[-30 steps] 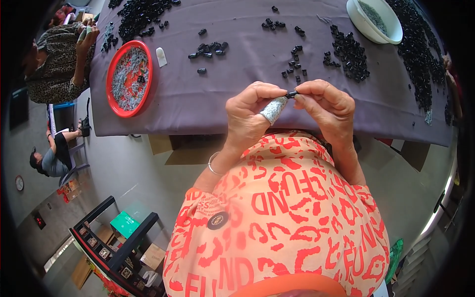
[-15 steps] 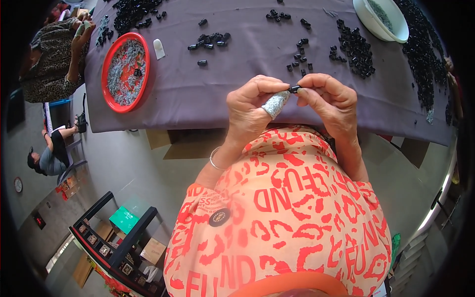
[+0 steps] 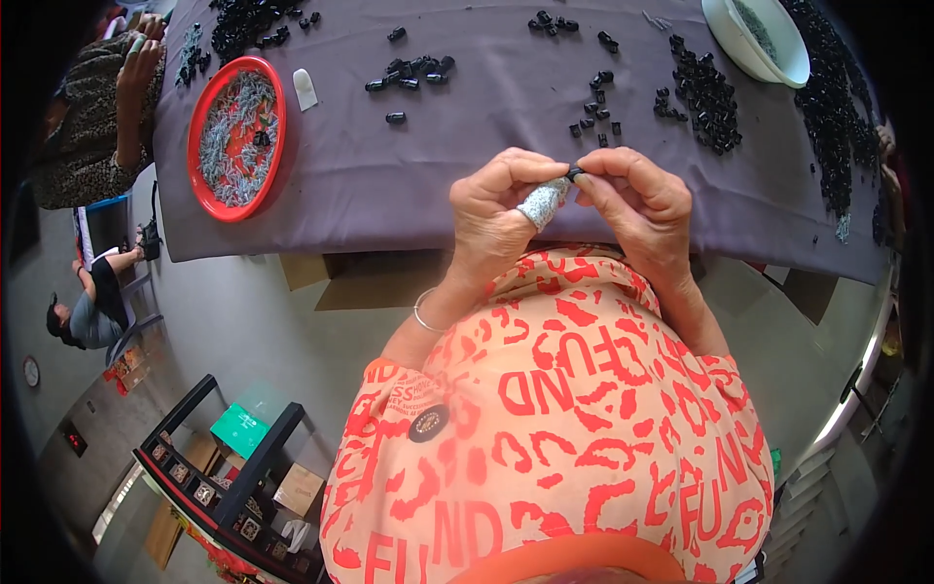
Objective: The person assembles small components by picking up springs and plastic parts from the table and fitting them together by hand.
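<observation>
My left hand [image 3: 486,202] and my right hand [image 3: 644,202] meet over the table's near edge, both closed on one small black cylindrical part [image 3: 574,171]. Most of that part is hidden by the fingertips. A pale speckled wrap [image 3: 542,203] covers my left thumb. Just beyond my right hand lie several loose black parts [image 3: 595,109], with a larger black pile [image 3: 707,107] to their right. Another small group of black parts [image 3: 413,71] lies farther off, to the left of my hands.
A red oval tray [image 3: 197,146] of small grey pieces stands at the left, beside a white finger-shaped piece [image 3: 305,90]. A pale bowl [image 3: 800,64] sits at the far right near a long heap of black parts [image 3: 827,127]. Another person's hand [image 3: 136,83] is at the left edge.
My hands have come slightly closer together, and less of the black part shows between the fingertips. At the left, the other person's arm has shifted. My view has turned a little.
</observation>
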`<action>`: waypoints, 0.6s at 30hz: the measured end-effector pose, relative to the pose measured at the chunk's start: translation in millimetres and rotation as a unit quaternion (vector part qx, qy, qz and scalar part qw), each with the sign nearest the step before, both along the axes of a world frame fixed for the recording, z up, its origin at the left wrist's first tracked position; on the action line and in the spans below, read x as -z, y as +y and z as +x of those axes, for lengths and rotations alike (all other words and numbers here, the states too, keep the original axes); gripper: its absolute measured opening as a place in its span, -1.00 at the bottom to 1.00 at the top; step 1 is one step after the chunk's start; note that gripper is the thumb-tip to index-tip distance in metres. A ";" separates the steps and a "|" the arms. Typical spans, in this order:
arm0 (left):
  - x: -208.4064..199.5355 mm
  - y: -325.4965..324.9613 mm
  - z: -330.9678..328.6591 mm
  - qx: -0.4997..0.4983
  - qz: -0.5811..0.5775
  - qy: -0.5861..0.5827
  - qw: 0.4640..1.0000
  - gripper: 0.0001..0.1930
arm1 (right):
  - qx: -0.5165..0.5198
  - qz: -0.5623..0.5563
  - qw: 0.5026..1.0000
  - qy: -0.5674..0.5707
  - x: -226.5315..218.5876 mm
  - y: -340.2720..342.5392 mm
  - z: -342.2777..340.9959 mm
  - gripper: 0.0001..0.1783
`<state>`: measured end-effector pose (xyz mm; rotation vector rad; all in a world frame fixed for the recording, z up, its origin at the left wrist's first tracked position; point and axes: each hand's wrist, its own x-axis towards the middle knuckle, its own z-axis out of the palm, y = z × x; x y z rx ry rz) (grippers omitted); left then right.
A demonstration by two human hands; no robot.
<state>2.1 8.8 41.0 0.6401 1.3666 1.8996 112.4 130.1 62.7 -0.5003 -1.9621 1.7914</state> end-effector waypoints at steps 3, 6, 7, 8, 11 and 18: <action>5.0 2.6 2.7 0.009 0.006 -0.056 0.998 -0.81 | 0.012 0.037 0.999 0.013 8.7 0.7 -2.0 -0.81; 6.9 2.9 2.6 0.001 -0.009 -0.067 0.998 -0.81 | 0.005 0.106 0.994 0.010 11.8 2.7 -3.9 -0.80; 6.5 2.6 2.5 -0.005 -0.032 -0.067 0.997 -0.82 | 0.011 0.109 0.994 0.008 14.4 2.4 -4.8 -0.78; 8.5 2.3 2.0 -0.006 -0.032 -0.067 0.997 -0.82 | 0.017 0.111 0.994 0.007 17.2 2.1 -5.9 -0.77; 19.5 4.5 -3.3 -0.032 -0.088 0.106 0.990 -0.81 | 0.033 0.223 0.974 0.005 24.6 1.4 -11.3 -0.75; 42.2 6.1 -11.0 -0.090 -0.169 0.497 0.847 -0.76 | 0.008 0.386 0.922 -0.001 52.0 2.0 -18.9 -0.75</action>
